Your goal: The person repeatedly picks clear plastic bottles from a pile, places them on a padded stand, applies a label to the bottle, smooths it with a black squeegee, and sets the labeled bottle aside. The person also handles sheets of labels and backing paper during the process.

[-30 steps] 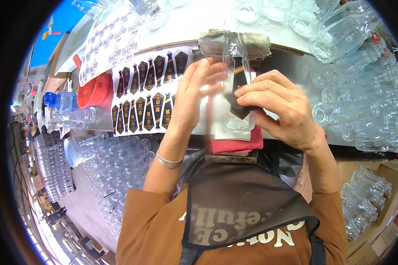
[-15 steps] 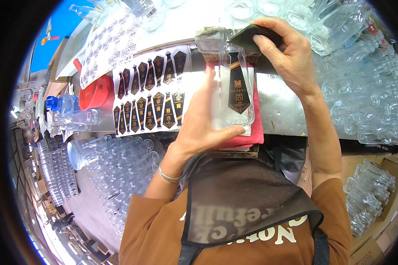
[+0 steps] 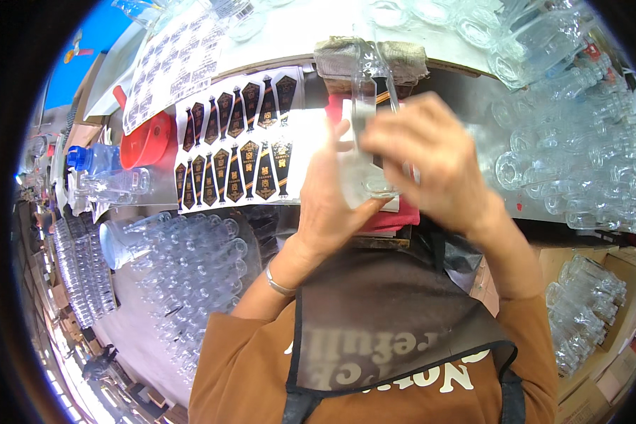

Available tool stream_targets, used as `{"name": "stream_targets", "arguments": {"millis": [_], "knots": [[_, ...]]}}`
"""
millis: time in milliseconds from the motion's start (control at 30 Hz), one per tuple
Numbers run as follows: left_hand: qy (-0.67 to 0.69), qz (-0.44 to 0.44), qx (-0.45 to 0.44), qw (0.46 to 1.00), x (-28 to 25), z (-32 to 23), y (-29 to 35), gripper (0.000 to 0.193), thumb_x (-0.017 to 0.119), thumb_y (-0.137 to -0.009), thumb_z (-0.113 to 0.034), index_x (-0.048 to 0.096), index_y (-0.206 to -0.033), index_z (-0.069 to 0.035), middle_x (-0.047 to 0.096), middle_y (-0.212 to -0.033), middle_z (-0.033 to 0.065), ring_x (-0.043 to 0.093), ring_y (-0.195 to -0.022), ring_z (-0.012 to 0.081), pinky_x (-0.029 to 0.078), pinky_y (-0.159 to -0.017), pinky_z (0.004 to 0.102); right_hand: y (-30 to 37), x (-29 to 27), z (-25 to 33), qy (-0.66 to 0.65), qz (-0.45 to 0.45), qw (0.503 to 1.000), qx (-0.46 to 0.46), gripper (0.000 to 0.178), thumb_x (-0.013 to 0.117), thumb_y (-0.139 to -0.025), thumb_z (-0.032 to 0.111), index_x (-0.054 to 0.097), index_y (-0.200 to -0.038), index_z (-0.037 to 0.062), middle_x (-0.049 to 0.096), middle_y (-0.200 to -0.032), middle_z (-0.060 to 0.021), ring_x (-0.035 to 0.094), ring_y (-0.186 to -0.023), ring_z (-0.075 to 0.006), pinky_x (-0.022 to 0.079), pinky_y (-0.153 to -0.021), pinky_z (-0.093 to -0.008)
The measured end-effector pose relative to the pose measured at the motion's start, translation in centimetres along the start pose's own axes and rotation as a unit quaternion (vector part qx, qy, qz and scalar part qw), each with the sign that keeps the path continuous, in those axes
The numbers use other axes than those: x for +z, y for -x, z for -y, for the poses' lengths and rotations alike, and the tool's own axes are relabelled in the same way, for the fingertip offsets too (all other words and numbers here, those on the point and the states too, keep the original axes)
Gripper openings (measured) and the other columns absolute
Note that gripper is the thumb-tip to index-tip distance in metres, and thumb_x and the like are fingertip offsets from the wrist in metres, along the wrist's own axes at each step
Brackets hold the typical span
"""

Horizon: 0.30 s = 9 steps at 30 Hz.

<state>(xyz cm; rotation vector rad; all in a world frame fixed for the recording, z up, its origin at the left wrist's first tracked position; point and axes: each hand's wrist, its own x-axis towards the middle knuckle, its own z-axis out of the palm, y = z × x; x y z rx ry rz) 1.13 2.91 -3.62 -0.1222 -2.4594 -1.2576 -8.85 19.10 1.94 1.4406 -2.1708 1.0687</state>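
A clear glass bottle (image 3: 369, 81) lies on its back, its neck pointing away from me over a cloth-wrapped rest (image 3: 408, 62). My left hand (image 3: 325, 201) holds the bottle, with the fingers along its left side and the thumb by its base. A black, tie-shaped label (image 3: 382, 90) with an orange stripe is on the bottle's upper face. Across the label's lower part lies my right hand (image 3: 431, 162), blurred by motion and with curled fingers. It covers most of the label and hides the black flat scraper held in it. Red cloth (image 3: 394, 220) lies beneath the bottle.
Left of the bottle lies a sheet of tie-shaped labels (image 3: 237, 141), with a printed sheet (image 3: 169, 78) behind it. A red dipper (image 3: 147, 145) and a blue-capped bottle (image 3: 99, 160) stand farther left. Bottles (image 3: 579, 155) crowd the right side; more fill a carton (image 3: 586, 304) below.
My right hand has come down from the bottle's neck onto the label, toward me, and is now smeared by motion. The left hand stays at the bottle.
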Motion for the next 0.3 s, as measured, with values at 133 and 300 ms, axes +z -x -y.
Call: {"name": "stream_targets", "arguments": {"millis": [133, 300], "knots": [[-0.008, 0.008, 0.021, 1.000, -0.1, 0.3, 0.8, 0.110, 0.089, -0.061, -0.007, 0.027, -0.151, 0.005, 0.053, -0.136, 0.0178, 0.060, -0.109, 0.0316, 0.051, -0.093, 0.0407, 1.8, -1.3, 3.7, -0.119, 0.148, 0.979, 0.070, 0.026, 0.070, -0.073, 0.000, 0.069, -0.098, 0.0040, 0.069, -0.093, -0.0118, 0.063, -0.079, -0.0271, 0.055, -0.072, -0.0360], [0.023, 0.018, 0.004, 1.000, 0.0, 0.7, 0.6, 0.122, 0.091, -0.060, -0.010, 0.018, -0.156, 0.004, 0.047, -0.147, 0.0148, 0.059, -0.113, 0.0309, 0.048, -0.099, 0.0413, -3.5, -1.0, -4.4, 0.064, -0.090, 0.991, 0.076, 0.022, 0.064, -0.092, 0.008, 0.070, -0.113, 0.0037, 0.073, -0.104, -0.0158, 0.072, -0.086, -0.0243, 0.057, -0.077, -0.0299]]}}
